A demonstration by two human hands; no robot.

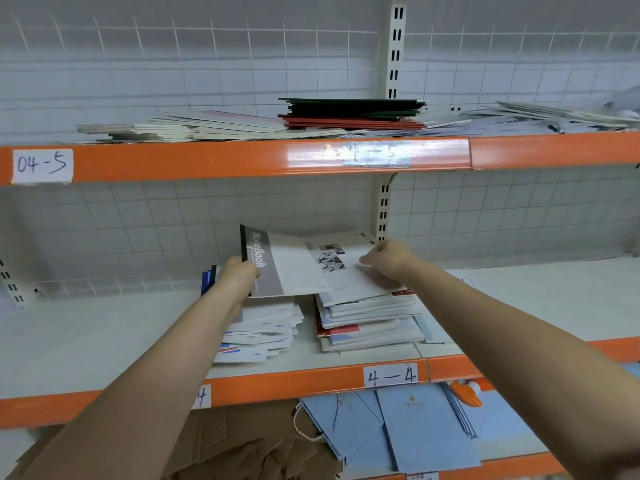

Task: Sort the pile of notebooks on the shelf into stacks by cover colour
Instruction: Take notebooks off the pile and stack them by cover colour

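Grey-spined notebook [273,263]: marked "NoteBook" along its dark spine, tilted up off the piles, spine edge gripped by the left hand [239,275].
Left fingers: curled round the spine edge, thumb side on the cover; the fingertips are hidden behind the book.
Right fingers: bunched together on the white notebook [346,271], which has a small black-and-white photo on its cover; whether they pinch its far edge or only press on it I cannot tell.
Right hand [388,256]: on top of the right pile, at the back of the shelf near the upright post [383,209].
Piles on the middle shelf: two. Left pile [263,336], fanned white covers with small blue marks, reaching the front edge; right pile [370,323], white, pale blue and red covers, squarer, also near the front edge.
Blue notebooks [209,278]: a few on edge just behind the left wrist; count unclear.
Middle shelf [86,334]: white board with an orange front lip, labelled "4-4"; wide bare board left of the left pile and right of the right pile, wire grid close behind.
Upper shelf [207,159]: labelled "04-5"; one dark green stack [353,107] on one red stack [353,123], loose pale notebooks [207,128] spread to the left edge, more pale ones [540,117] to the right.
Lower shelf: pale blue paper bags [415,427], brown card [259,445], one orange-and-white bottle [465,393] under the lip.
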